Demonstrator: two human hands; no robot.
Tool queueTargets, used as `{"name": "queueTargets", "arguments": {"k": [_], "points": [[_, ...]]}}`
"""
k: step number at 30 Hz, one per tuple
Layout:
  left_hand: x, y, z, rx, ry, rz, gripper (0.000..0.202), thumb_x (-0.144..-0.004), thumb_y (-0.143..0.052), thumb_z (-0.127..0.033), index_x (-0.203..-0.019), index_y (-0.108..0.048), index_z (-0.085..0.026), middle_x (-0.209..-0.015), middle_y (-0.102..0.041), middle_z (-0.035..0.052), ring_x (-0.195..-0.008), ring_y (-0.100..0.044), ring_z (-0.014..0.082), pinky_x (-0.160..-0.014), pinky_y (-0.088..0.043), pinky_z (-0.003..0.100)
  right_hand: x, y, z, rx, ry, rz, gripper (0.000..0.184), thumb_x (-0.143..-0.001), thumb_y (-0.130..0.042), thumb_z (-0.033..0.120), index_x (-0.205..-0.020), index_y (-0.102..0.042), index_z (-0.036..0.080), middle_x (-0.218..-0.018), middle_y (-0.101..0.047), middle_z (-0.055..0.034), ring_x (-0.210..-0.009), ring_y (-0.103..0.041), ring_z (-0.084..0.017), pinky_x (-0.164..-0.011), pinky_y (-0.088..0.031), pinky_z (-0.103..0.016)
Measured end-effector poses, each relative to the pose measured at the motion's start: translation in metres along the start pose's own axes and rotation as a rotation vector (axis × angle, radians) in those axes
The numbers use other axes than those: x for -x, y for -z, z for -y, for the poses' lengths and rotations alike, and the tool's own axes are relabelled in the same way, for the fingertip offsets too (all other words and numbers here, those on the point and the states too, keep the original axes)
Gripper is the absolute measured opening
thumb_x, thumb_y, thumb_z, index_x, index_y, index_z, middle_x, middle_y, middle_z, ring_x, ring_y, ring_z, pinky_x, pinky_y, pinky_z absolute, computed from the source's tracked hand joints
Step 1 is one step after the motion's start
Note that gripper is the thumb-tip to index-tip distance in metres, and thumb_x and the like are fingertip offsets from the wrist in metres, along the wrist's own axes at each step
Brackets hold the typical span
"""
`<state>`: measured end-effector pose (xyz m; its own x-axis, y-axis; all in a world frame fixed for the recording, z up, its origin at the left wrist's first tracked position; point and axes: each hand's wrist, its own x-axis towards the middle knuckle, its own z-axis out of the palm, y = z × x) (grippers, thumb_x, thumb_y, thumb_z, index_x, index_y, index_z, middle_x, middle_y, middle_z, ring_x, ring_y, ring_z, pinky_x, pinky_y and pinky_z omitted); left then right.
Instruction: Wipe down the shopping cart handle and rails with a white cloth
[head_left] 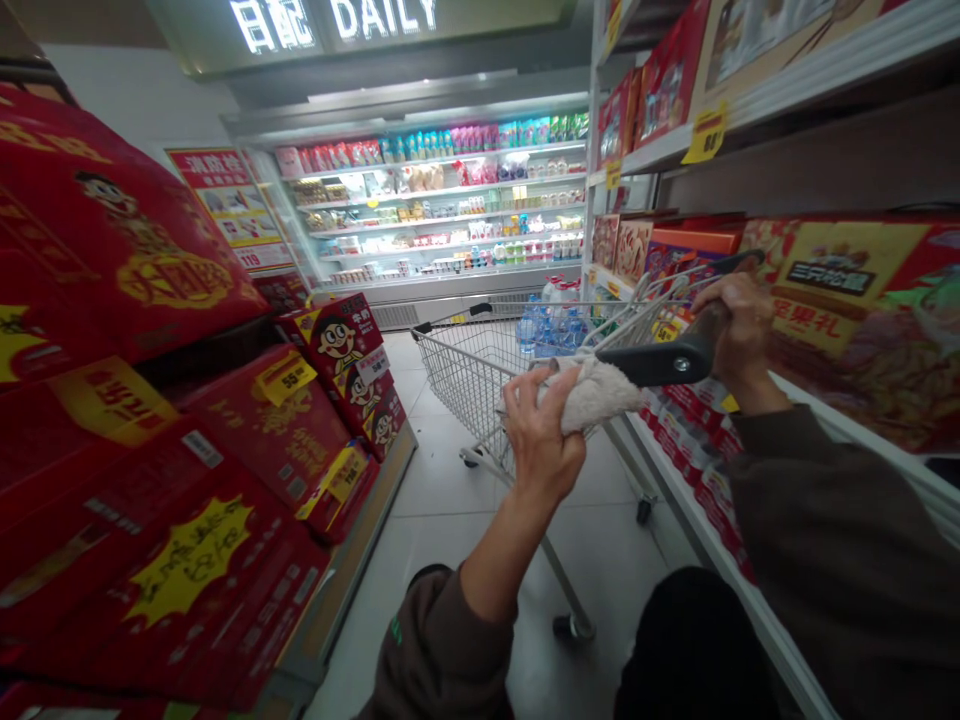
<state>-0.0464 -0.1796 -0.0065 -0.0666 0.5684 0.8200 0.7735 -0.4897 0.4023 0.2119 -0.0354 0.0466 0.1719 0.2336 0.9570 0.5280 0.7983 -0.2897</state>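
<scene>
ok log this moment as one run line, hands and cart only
left hand: white cloth against cart handle | right hand: gripping cart handle | shopping cart: on tile floor | nearby: red gift boxes

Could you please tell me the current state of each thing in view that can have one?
left hand, closed around the cloth
right hand, gripping the handle
white fluffy cloth, bunched against the handle
black plastic cart handle, held, partly covered by the cloth
silver wire shopping cart, upright on its wheels
lit refrigerated display case, stocked with packaged goods
</scene>
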Motion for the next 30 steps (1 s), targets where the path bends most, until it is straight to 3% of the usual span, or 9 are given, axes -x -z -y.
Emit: {"name": "queueTargets", "arguments": {"k": [5, 8, 13, 17, 19, 20, 22, 26, 30], "points": [[0.000, 0.001, 0.036, -0.072, 0.244, 0.127, 0.049, -0.085, -0.060, -0.016, -0.130, -0.071, -0.029, -0.125, -0.062, 0.0082, -0.119, -0.053, 0.0299, -0.101, -0.048, 0.046, -0.001, 0.001, 0.002, 0.017, 0.030, 0.009, 0.040, -0.093, -0.034, 0.036, -0.060, -0.053, 0.025, -0.066, -0.060, -0.0051, -0.074, -0.054, -0.021, -0.083, -0.043, -0.041], [-0.002, 0.006, 0.043, -0.083, 0.309, 0.185, 0.043, -0.090, -0.062, -0.024, -0.131, -0.070, -0.029, -0.121, -0.063, 0.0083, -0.114, -0.054, 0.0297, -0.100, -0.048, 0.047, -0.002, 0.001, -0.002, 0.041, 0.016, 0.010, 0.041, -0.095, -0.031, 0.037, -0.061, -0.051, 0.026, -0.068, -0.062, -0.0069, -0.077, -0.055, -0.022, -0.086, -0.044, -0.041], [-0.008, 0.006, 0.022, -0.038, 0.247, 0.123, 0.044, -0.090, -0.061, -0.021, -0.132, -0.069, -0.032, -0.121, -0.061, 0.0069, -0.114, -0.053, 0.0281, -0.101, -0.048, 0.047, 0.001, 0.005, 0.011, 0.086, -0.009, 0.060, 0.048, -0.100, -0.026, 0.042, -0.067, -0.057, 0.024, -0.079, -0.068, -0.0098, -0.088, -0.062, -0.023, -0.095, -0.046, -0.043], [0.007, 0.000, 0.002, -0.122, 0.194, 0.041, 0.054, -0.086, -0.058, -0.012, -0.136, -0.067, -0.028, -0.123, -0.058, 0.0103, -0.115, -0.051, 0.0303, -0.100, -0.048, 0.049, 0.007, 0.011, 0.076, 0.061, 0.122, 0.068, 0.047, -0.102, -0.032, 0.048, -0.103, -0.072, 0.022, -0.111, -0.074, -0.0087, -0.116, -0.066, -0.026, -0.107, -0.044, -0.048], [0.019, -0.003, -0.008, -0.159, 0.104, 0.000, 0.062, -0.081, -0.056, -0.007, -0.140, -0.064, -0.027, -0.125, -0.057, 0.0120, -0.116, -0.049, 0.0309, -0.099, -0.048, 0.049, 0.011, 0.014, 0.113, 0.068, 0.221, 0.171, 0.062, -0.105, -0.020, 0.055, -0.103, -0.075, 0.027, -0.105, -0.077, -0.0037, -0.109, -0.070, -0.025, -0.110, -0.041, -0.051], [0.025, -0.005, -0.014, -0.167, 0.047, -0.013, 0.066, -0.079, -0.056, -0.006, -0.141, -0.063, -0.027, -0.125, -0.056, 0.0124, -0.117, -0.049, 0.0311, -0.099, -0.047, 0.049, 0.013, 0.014, 0.128, 0.068, 0.201, 0.253, 0.063, -0.107, -0.019, 0.054, -0.101, -0.076, 0.028, -0.100, -0.078, -0.0022, -0.102, -0.072, -0.022, -0.102, -0.046, -0.047], [0.033, -0.005, -0.026, -0.168, -0.057, -0.029, 0.071, -0.076, -0.056, -0.004, -0.142, -0.062, -0.029, -0.125, -0.057, 0.0122, -0.117, -0.048, 0.0316, -0.101, -0.045, 0.052, 0.014, 0.013, 0.144, 0.053, 0.141, 0.237, 0.057, -0.109, -0.029, 0.048, -0.086, -0.078, 0.029, -0.080, -0.076, 0.0019, -0.078, -0.072, -0.016, -0.081, -0.051, -0.038], [0.026, -0.003, -0.042, -0.140, -0.132, -0.018, 0.070, -0.076, -0.059, -0.007, -0.141, -0.063, -0.033, -0.126, -0.057, 0.0112, -0.119, -0.048, 0.0340, -0.101, -0.042, 0.057, 0.015, 0.010, 0.137, 0.036, 0.144, 0.102, 0.048, -0.107, -0.046, 0.038, -0.072, -0.078, 0.031, -0.067, -0.074, 0.0059, -0.060, -0.068, -0.014, -0.065, -0.048, -0.035], [0.002, -0.004, -0.033, -0.156, -0.104, 0.013, 0.067, -0.077, -0.061, -0.010, -0.137, -0.066, -0.038, -0.128, -0.058, 0.0097, -0.120, -0.046, 0.0355, -0.098, -0.045, 0.056, 0.017, 0.010, 0.125, -0.013, 0.154, 0.055, 0.059, -0.109, -0.036, 0.050, -0.072, -0.079, 0.033, -0.067, -0.075, 0.0050, -0.062, -0.068, -0.016, -0.068, -0.050, -0.038]]}}
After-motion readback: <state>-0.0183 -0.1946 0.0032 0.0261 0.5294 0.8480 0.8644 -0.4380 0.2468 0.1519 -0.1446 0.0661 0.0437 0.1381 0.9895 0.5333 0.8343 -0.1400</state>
